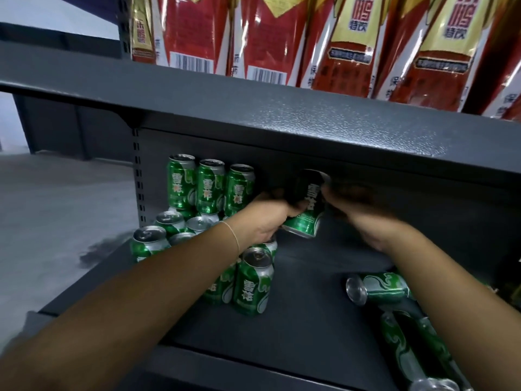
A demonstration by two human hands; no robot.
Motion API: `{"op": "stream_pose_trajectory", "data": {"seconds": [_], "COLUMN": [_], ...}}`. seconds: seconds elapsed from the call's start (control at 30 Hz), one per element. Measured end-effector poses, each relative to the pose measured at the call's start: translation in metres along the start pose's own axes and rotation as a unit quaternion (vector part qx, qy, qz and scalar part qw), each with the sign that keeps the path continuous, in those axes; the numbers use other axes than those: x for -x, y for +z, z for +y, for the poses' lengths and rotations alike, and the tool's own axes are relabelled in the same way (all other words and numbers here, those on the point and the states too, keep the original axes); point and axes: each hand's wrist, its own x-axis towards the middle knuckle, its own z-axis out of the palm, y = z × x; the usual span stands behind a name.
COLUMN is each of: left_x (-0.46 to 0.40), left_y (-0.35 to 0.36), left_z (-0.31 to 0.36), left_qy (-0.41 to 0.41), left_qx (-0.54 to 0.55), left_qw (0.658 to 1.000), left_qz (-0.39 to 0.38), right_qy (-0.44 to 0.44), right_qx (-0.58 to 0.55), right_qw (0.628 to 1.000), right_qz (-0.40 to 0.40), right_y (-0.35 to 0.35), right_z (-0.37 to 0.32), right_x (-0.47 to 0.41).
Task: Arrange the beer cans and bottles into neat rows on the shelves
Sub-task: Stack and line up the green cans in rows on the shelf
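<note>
A green beer can (306, 210) hangs tilted above the grey lower shelf (304, 314), held between both hands. My left hand (265, 218) grips its left side and my right hand (358, 210), blurred, holds its right side. Three green cans (210, 186) stand stacked on top of others at the back left. Several more upright cans (169, 225) stand below them, and one can (253, 280) stands nearer the front. A can (377, 287) lies on its side at the right. Two more cans (414, 351) lie near the front right corner.
The upper shelf (282, 119) overhangs the work area closely. Red and gold packages (349, 43) stand on it. A perforated upright (137, 176) marks the shelf's left end, with grey floor (56, 207) beyond.
</note>
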Motion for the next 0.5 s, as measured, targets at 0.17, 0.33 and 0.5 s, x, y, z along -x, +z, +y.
{"op": "stream_pose_trajectory", "data": {"seconds": [0.17,0.33,0.5], "left_x": [0.008,0.012,0.016], "left_y": [-0.013,-0.035,-0.055], "left_z": [0.007,0.010,0.023], "left_qy": [0.059,0.085,0.082], "left_qx": [-0.040,-0.150,-0.230], "left_qw": [0.997,0.984,0.967], "left_qz": [0.018,0.031,0.067], "right_qy": [0.021,0.044,-0.003], "right_qx": [-0.041,-0.087,-0.062], "right_qw": [0.998,0.993,0.998], "right_qz": [-0.039,-0.070,0.014], "right_y": [0.023,0.036,0.057], "right_z": [-0.007,-0.010,-0.005], "right_x": [-0.011,-0.025,-0.042]}}
